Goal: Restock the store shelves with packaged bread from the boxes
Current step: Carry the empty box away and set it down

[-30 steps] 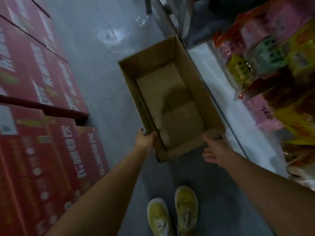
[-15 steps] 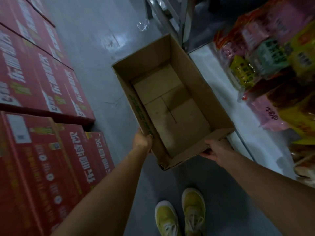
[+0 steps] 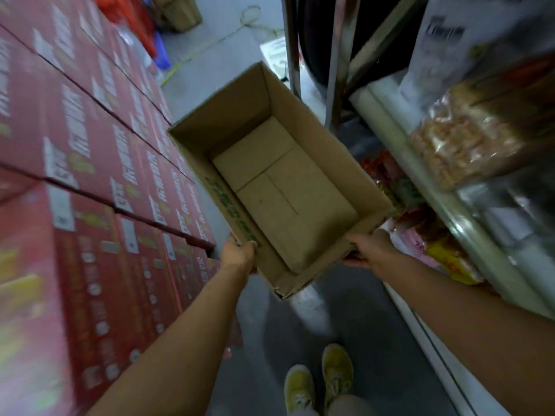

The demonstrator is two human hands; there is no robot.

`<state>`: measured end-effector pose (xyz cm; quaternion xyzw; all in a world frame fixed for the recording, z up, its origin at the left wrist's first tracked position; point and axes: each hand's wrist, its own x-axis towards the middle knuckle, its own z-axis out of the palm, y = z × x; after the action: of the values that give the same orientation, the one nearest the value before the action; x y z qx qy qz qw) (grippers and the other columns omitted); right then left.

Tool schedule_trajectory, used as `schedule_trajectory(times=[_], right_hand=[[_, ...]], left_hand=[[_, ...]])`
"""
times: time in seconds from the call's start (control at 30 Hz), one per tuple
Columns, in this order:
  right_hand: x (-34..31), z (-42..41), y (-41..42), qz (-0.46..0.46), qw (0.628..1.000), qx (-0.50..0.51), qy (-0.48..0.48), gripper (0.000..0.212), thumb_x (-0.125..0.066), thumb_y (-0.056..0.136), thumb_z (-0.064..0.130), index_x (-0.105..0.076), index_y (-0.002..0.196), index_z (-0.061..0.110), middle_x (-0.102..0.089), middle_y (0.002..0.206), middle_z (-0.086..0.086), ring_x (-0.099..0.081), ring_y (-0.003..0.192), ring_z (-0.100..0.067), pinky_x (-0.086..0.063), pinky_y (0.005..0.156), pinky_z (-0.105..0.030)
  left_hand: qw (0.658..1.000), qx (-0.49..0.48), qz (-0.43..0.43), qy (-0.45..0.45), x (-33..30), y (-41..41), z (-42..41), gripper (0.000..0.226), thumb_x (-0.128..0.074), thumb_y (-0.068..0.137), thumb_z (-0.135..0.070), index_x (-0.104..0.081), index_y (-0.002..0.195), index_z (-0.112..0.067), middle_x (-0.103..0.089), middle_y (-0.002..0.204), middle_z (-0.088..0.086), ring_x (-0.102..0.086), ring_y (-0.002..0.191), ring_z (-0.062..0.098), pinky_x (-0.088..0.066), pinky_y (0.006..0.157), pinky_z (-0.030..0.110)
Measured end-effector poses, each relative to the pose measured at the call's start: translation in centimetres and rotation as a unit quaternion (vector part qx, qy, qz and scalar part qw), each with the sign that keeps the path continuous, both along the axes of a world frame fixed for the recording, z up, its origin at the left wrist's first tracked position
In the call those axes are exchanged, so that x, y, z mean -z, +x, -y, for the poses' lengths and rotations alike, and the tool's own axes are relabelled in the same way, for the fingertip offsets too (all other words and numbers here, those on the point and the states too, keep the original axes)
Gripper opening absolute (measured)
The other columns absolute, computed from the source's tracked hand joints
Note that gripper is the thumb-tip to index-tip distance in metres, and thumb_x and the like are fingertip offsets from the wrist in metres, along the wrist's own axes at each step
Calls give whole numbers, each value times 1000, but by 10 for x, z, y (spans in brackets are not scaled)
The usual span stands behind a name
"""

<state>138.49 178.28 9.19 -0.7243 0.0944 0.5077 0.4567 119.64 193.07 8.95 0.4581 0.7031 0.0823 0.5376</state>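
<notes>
— Cardboard box [image 3: 288, 187], brown, open at the top, bare inside, green print along the left wall. Held up off the floor [image 3: 228, 55], tilted, between the red cartons and the shelf.

— Held how?

— Left hand [image 3: 238, 255] curled over the near left rim, thumb inside. Right hand [image 3: 368, 250] gripping the near right corner, fingers hooked under the edge. Both closed tight on the cardboard.

— And around it?

— Stacked red cartons [image 3: 90, 175] with white lettering filling the left side, blurred. Metal shelf [image 3: 444, 199] on the right, packaged bread [image 3: 462, 139] in clear wrap on it, more coloured packets [image 3: 420, 235] on the level below, just beside the box's right wall. Yellow shoes [image 3: 318, 382] on the grey floor, below the box
</notes>
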Motion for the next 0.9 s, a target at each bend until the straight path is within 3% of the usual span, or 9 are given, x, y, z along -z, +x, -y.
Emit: schedule_trajectory(times=[0.13,0.23,0.3,0.4,0.57,0.7,0.8,0.83,0.9], right_hand=[[-73,3,-6,29,999,-3,25,10,-58,92,5,-57,90,14,-67,93,-11,-66,81,-25,-56,59,-36],[-121,11,-16,55,998,-6,37,6,-59,93,9,-58,96,14,-68,94,-10,-67,78,-22,-56,52,-30],[-152,18,-25,83,996,4,44,5,-58,95,9,-57,96,13,-66,97,-10,-67,87,-27,-58,62,-33],[-195,36,-50,106,992,44,53,19,-56,96,5,-55,115,6,-64,112,-16,-66,101,-36,-59,74,-40],[-246,81,-113,141,984,90,56,26,-58,95,9,-55,121,3,-65,114,-18,-68,93,-31,-56,46,-25],[-277,118,-179,169,973,147,59,18,-58,95,8,-56,112,4,-67,107,-18,-66,76,-26,-58,49,-27],[-288,136,-207,181,968,170,48,11,-58,94,9,-58,105,8,-68,108,-18,-69,86,-32,-58,54,-31],[-308,169,-251,209,949,230,46,10,-58,94,9,-58,104,9,-68,108,-18,-69,90,-33,-59,55,-32],[-314,181,-269,206,946,243,58,3,-57,95,9,-57,95,12,-69,105,-17,-69,92,-33,-60,61,-33]], left_hand=[[999,0,36,27,-74,-8,4,15,-54,96,-3,-51,105,-15,-66,111,20,-66,85,35,-56,61,41],[997,21,55,42,-121,-16,10,17,-52,98,-5,-48,110,-15,-65,110,18,-65,80,33,-53,49,34],[995,35,67,58,-149,-21,13,19,-51,99,-6,-47,115,-16,-63,110,16,-64,78,29,-52,47,32],[991,72,83,69,-186,-37,22,29,-49,100,-8,-48,127,-17,-63,114,13,-64,87,29,-51,51,32],[976,158,119,92,-238,-79,41,29,-49,101,-10,-47,129,-18,-62,112,10,-64,91,29,-52,52,31],[959,228,139,98,-274,-124,60,27,-48,100,-6,-48,125,-16,-63,108,10,-65,78,23,-54,50,32],[952,249,140,107,-286,-141,72,24,-48,99,-4,-50,120,-17,-65,106,11,-67,77,25,-55,50,33],[933,303,163,108,-310,-166,95,22,-48,99,-4,-50,117,-17,-65,103,10,-67,77,25,-55,50,33],[920,332,175,114,-317,-176,107,18,-47,99,-3,-49,109,-18,-64,91,4,-66,74,23,-54,50,32]])
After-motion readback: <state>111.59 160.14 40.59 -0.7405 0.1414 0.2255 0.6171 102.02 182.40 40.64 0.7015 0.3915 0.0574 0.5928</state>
